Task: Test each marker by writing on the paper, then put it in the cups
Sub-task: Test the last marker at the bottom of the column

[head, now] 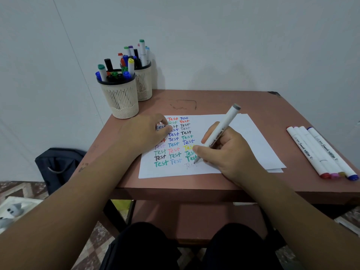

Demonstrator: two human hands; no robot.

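Observation:
My right hand grips a white marker with a grey end, its tip touching the white paper beside a faint grey "Test". The paper carries several coloured "Test" words in columns. My left hand rests on the paper's left side with fingers curled; I cannot see whether it holds anything. Two cream mesh cups stand at the table's far left: the nearer cup and the farther cup, both full of capped markers. Several white markers lie side by side at the right edge.
The small reddish-brown table stands against a pale wall. A dark bag sits on the floor to the left. My knees in black trousers are below the table's front edge.

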